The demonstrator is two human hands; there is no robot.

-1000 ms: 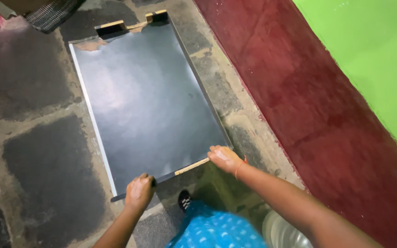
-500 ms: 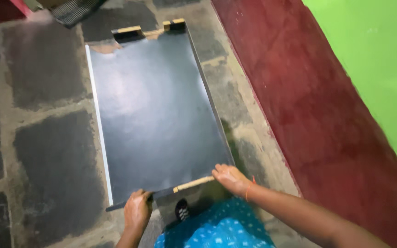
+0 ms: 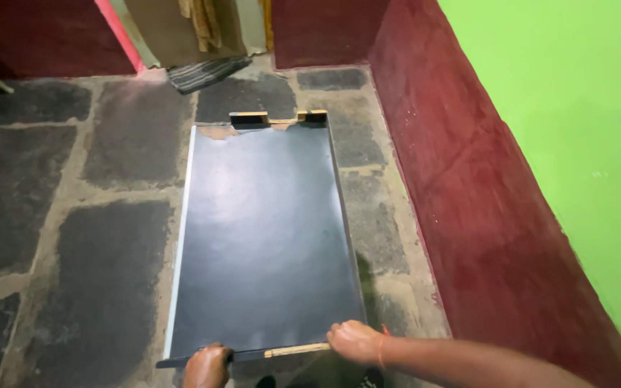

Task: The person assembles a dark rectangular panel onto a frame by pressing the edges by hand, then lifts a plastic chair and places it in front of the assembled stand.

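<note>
No package, label, sign or screen shows anywhere in this view (the floor, the walls and the doorway at the top were all checked, and none carries one).

Board (image 3: 264, 237): glossy black, pale tan near edge
Floor (image 3: 95, 187): dark grey slabs, light grey joints
Wall (image 3: 576, 144): bright green over maroon base
Cloth (image 3: 206, 72): grey-striped
</note>
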